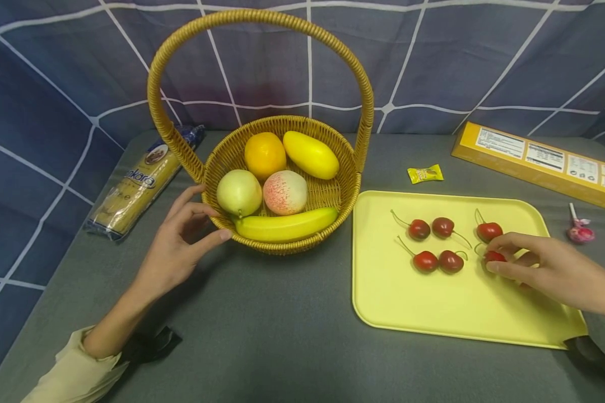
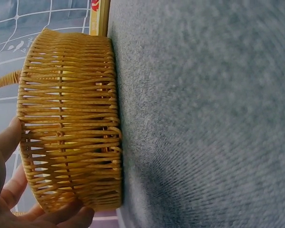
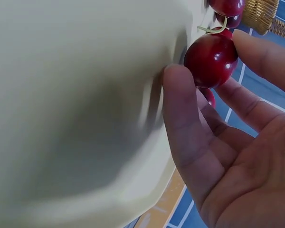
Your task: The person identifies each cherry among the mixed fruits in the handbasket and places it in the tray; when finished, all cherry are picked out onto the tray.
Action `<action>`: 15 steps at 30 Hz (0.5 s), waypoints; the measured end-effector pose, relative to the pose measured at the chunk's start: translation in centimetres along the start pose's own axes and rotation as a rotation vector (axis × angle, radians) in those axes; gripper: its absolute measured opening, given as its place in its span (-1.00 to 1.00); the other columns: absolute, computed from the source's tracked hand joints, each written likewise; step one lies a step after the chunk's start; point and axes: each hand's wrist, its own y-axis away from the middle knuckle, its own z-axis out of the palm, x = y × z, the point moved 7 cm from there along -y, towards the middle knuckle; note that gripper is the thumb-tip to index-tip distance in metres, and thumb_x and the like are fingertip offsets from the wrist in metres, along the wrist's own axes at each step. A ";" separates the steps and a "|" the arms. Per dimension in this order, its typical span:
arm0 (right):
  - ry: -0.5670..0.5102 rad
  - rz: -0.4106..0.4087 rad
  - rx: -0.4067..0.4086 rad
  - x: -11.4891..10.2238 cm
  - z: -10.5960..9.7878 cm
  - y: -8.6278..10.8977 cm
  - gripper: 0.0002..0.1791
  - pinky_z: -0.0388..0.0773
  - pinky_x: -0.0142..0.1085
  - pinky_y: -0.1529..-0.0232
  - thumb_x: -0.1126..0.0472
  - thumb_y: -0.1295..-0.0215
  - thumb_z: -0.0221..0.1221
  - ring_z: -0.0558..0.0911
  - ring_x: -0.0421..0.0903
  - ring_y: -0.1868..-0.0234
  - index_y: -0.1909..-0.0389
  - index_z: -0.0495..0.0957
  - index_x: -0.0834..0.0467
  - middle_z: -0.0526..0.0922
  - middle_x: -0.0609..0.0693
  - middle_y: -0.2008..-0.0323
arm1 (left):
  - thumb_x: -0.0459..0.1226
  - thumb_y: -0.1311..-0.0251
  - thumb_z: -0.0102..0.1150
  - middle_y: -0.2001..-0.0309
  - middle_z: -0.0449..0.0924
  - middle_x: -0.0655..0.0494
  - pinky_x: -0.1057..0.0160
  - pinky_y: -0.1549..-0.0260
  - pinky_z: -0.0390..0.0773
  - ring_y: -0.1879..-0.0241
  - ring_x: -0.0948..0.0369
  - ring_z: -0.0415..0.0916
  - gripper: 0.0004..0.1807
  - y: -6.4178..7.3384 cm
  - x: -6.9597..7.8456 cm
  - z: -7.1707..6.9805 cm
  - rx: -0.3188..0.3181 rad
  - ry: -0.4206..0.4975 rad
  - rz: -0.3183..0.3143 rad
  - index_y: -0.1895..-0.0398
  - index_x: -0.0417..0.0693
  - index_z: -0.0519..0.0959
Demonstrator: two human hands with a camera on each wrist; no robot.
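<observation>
A wicker basket (image 1: 277,246) with a tall handle holds an orange (image 1: 265,155), a yellow mango-like fruit (image 1: 311,155), a green round fruit (image 1: 239,192), a peach (image 1: 285,193) and a banana (image 1: 287,225). My left hand (image 1: 178,246) holds the basket's left side; in the left wrist view, thumb and fingers spread along the wicker wall (image 2: 69,118). Over the right part of a yellow tray (image 1: 408,305), my right hand (image 1: 544,268) pinches a dark red cherry (image 3: 211,61) between thumb and finger. Several other stemmed cherries (image 1: 426,261) lie on the tray.
A pasta bag (image 1: 136,184) lies left of the basket. Behind the tray are a small yellow wrapped candy (image 1: 426,174) and a long orange box (image 1: 539,162). A pink lollipop (image 1: 580,230) lies right of the tray. A checked blue cloth (image 1: 433,67) hangs behind the grey table.
</observation>
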 end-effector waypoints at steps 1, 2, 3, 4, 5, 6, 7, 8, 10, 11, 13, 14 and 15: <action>0.002 0.003 -0.004 0.0 0.0 0.0 -0.76 0.55 -0.36 0.62 0.35 -0.29 0.28 0.55 -0.29 0.47 0.04 0.57 0.20 0.58 0.09 0.18 | -0.46 -0.13 0.38 -0.43 0.15 -0.03 0.40 -0.22 0.41 -0.27 -0.06 0.29 -0.67 0.0 0.0 0.0 0.001 0.003 0.002 0.07 -0.30 0.51; 0.005 0.004 -0.007 0.0 0.1 -0.1 -0.76 0.54 -0.37 0.62 0.34 -0.29 0.28 0.55 -0.29 0.47 0.03 0.57 0.20 0.59 0.09 0.18 | -0.46 -0.12 0.38 -0.43 0.15 -0.03 0.42 -0.21 0.41 -0.27 -0.06 0.30 -0.67 0.0 0.0 0.0 0.001 0.007 0.004 0.07 -0.30 0.52; 0.007 0.007 -0.011 0.1 0.1 -0.1 -0.76 0.54 -0.37 0.62 0.33 -0.30 0.28 0.55 -0.29 0.47 0.03 0.57 0.20 0.59 0.08 0.18 | -0.46 -0.12 0.38 -0.43 0.15 -0.04 0.43 -0.21 0.40 -0.27 -0.06 0.30 -0.67 0.0 0.0 0.0 0.002 0.010 0.006 0.07 -0.31 0.52; 0.010 0.008 -0.014 0.1 0.1 -0.1 -0.76 0.54 -0.37 0.62 0.33 -0.30 0.27 0.54 -0.28 0.47 0.03 0.57 0.21 0.59 0.08 0.19 | -0.46 -0.12 0.38 -0.43 0.15 -0.04 0.44 -0.20 0.40 -0.26 -0.06 0.30 -0.67 0.0 0.0 0.0 0.001 0.009 0.006 0.07 -0.30 0.52; 0.023 0.016 -0.010 0.1 0.1 -0.1 -0.76 0.53 -0.38 0.61 0.30 -0.30 0.28 0.54 -0.30 0.47 0.03 0.58 0.19 0.60 0.04 0.21 | -0.46 -0.12 0.38 -0.43 0.15 -0.04 0.44 -0.21 0.40 -0.26 -0.06 0.30 -0.67 -0.1 0.0 0.0 0.001 0.010 0.006 0.07 -0.31 0.52; 0.031 0.018 -0.010 0.2 0.1 -0.1 -0.75 0.52 -0.38 0.61 0.30 -0.30 0.29 0.54 -0.31 0.46 0.03 0.58 0.20 0.59 0.02 0.23 | -0.46 -0.12 0.38 -0.43 0.15 -0.04 0.44 -0.21 0.40 -0.27 -0.06 0.30 -0.67 -0.1 0.0 0.1 0.000 0.009 0.007 0.07 -0.31 0.51; 0.039 0.019 -0.010 0.2 0.1 -0.1 -0.74 0.52 -0.39 0.60 0.29 -0.29 0.29 0.53 -0.32 0.45 0.02 0.58 0.21 0.59 0.00 0.24 | -0.46 -0.12 0.38 -0.43 0.15 -0.04 0.44 -0.21 0.40 -0.26 -0.06 0.30 -0.67 -0.1 0.0 0.1 0.000 0.009 0.008 0.07 -0.31 0.52; 0.046 0.018 -0.009 0.3 0.1 -0.2 -0.73 0.52 -0.39 0.59 0.29 -0.29 0.30 0.53 -0.34 0.43 0.01 0.58 0.21 0.60 -0.03 0.26 | -0.46 -0.13 0.38 -0.43 0.15 -0.04 0.44 -0.21 0.40 -0.26 -0.07 0.30 -0.67 -0.1 0.0 0.0 0.000 0.009 0.007 0.07 -0.31 0.52; 0.058 0.013 -0.005 0.4 0.0 -0.2 -0.72 0.51 -0.40 0.57 0.28 -0.28 0.31 0.52 -0.37 0.40 0.01 0.58 0.22 0.59 -0.07 0.28 | -0.45 -0.13 0.38 -0.44 0.14 -0.04 0.44 -0.21 0.40 -0.26 -0.07 0.30 -0.68 -0.1 -0.1 0.0 0.000 0.006 0.006 0.07 -0.31 0.52; 0.067 0.010 -0.002 0.4 0.0 -0.2 -0.71 0.51 -0.41 0.56 0.27 -0.27 0.32 0.52 -0.39 0.38 0.01 0.58 0.22 0.59 -0.08 0.29 | -0.45 -0.13 0.38 -0.44 0.14 -0.04 0.44 -0.21 0.39 -0.27 -0.07 0.30 -0.68 -0.1 -0.1 0.0 0.001 0.005 0.005 0.07 -0.30 0.52; 0.065 -0.003 -0.004 0.4 0.1 -0.1 -0.70 0.51 -0.41 0.54 0.28 -0.26 0.32 0.51 -0.39 0.37 0.01 0.58 0.24 0.59 -0.08 0.28 | -0.44 -0.14 0.38 -0.44 0.14 -0.03 0.44 -0.21 0.39 -0.27 -0.07 0.30 -0.68 -0.1 -0.1 0.1 0.000 0.001 0.003 0.07 -0.30 0.52; 0.066 -0.006 -0.003 0.4 0.1 -0.1 -0.70 0.51 -0.41 0.54 0.28 -0.26 0.32 0.51 -0.39 0.37 0.01 0.58 0.24 0.59 -0.08 0.28 | -0.44 -0.14 0.38 -0.44 0.13 -0.03 0.44 -0.21 0.39 -0.27 -0.07 0.30 -0.68 -0.1 -0.2 0.1 -0.001 -0.002 0.001 0.06 -0.30 0.51; 0.067 -0.009 -0.002 0.4 0.1 -0.1 -0.70 0.51 -0.41 0.53 0.29 -0.26 0.32 0.51 -0.39 0.37 0.01 0.59 0.25 0.59 -0.08 0.28 | -0.43 -0.14 0.38 -0.45 0.13 -0.03 0.43 -0.21 0.39 -0.27 -0.07 0.30 -0.68 -0.1 -0.2 0.1 -0.002 -0.004 -0.001 0.06 -0.30 0.51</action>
